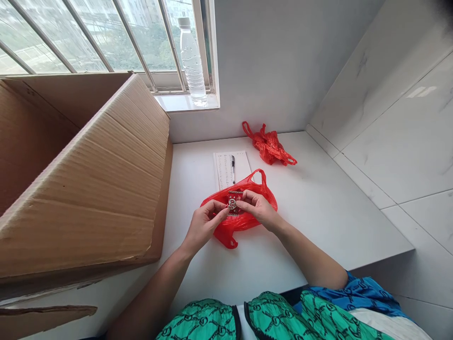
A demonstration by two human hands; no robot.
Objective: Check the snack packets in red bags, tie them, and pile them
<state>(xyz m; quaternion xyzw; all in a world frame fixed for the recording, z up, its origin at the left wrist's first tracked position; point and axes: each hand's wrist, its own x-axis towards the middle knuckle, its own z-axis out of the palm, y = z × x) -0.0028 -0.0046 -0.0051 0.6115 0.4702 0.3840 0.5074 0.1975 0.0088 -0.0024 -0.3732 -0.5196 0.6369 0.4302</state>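
Fingertips closed, we pinch a small red packet (232, 204) marked "520" in the grip of our left hand (205, 222) and right hand (260, 208), above an open red bag (249, 224) on the white table (318, 189). Beyond it, we see a pen (233, 166) on a notebook (223, 171) and a crumpled bag (271, 147) near the wall (262, 61).

head camera | worn on head | faces forward, down | table (318, 198) near, window (102, 38) beyond
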